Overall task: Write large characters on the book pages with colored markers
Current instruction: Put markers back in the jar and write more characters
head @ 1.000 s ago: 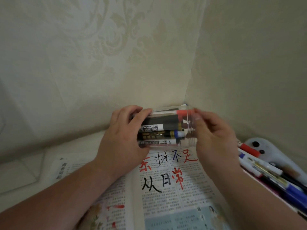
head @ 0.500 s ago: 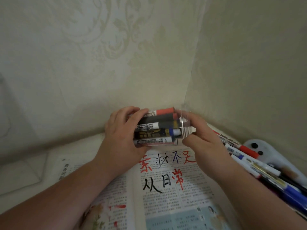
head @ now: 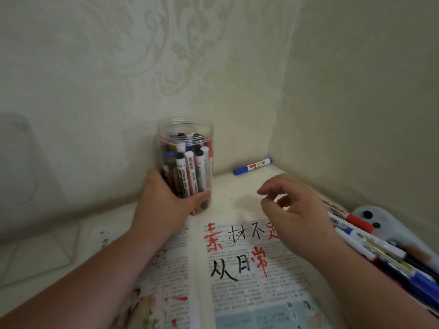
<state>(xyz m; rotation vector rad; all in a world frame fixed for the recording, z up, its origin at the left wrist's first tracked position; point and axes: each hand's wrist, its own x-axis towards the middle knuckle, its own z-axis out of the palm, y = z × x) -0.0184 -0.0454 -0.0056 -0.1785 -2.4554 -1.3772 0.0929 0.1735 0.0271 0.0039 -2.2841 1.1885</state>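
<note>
A clear plastic jar (head: 185, 148) packed with several markers stands upright on the white table just beyond the open book (head: 237, 264). My left hand (head: 164, 205) grips the jar's lower part. My right hand (head: 294, 210) hovers over the book's top right corner with loosely curled fingers and holds nothing. Large red, black and blue characters (head: 237, 250) are written on the book's right page. A blue-capped marker (head: 252, 166) lies on the table in the corner by the walls.
A pile of several loose markers (head: 380, 252) lies to the right of the book, next to a white rounded object with black dots (head: 389, 224). Patterned walls close in behind and on the right.
The jar, held sideways in both hands before, now stands upright on the table. My right hand has let go and moved off to the right. A blue marker in the corner has come into view.
</note>
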